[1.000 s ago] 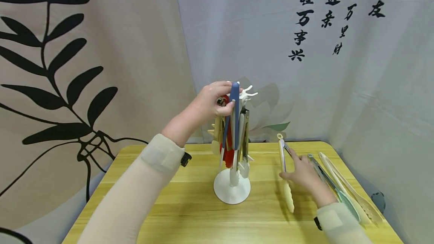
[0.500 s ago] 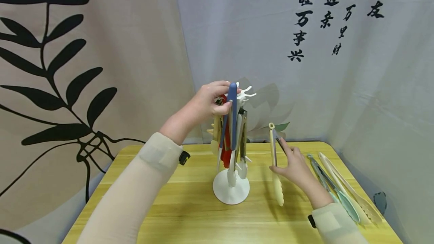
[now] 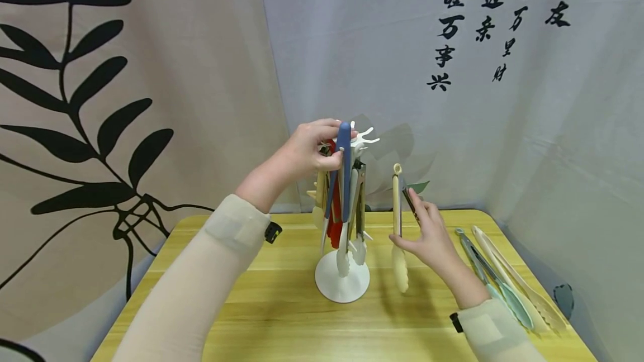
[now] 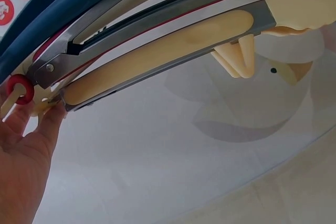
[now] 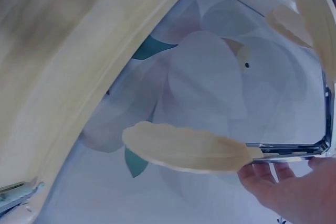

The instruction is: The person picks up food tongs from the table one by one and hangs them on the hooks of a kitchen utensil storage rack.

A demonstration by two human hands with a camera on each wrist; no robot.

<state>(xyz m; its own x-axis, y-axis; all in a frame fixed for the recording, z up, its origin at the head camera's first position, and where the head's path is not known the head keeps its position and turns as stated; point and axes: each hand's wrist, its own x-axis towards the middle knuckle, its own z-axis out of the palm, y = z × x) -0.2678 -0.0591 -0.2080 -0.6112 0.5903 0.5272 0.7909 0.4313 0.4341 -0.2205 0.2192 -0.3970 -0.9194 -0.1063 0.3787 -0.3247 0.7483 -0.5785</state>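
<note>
In the head view my left hand (image 3: 318, 147) holds the hooked top of a white utensil stand (image 3: 343, 278), its thumb beside the handle of blue tongs (image 3: 344, 183). Several tongs hang there, among them red tongs (image 3: 334, 233) and cream tongs (image 4: 168, 56). My right hand (image 3: 430, 236) grips another pair of cream tongs (image 3: 397, 205), raised to the right of the stand with the ring end up. These stand spread apart, thumb on one arm and fingers on the other. One scalloped cream head (image 5: 184, 148) fills the middle of the right wrist view.
On the right side of the wooden table (image 3: 261, 306) lie pale green tongs (image 3: 503, 289) and long cream tongs (image 3: 523, 284). A pale printed curtain (image 3: 352, 43) hangs close behind the table's back edge.
My right hand has lifted the cream tongs and carried them left, closer to the stand. My left hand has stayed at the stand's top.
</note>
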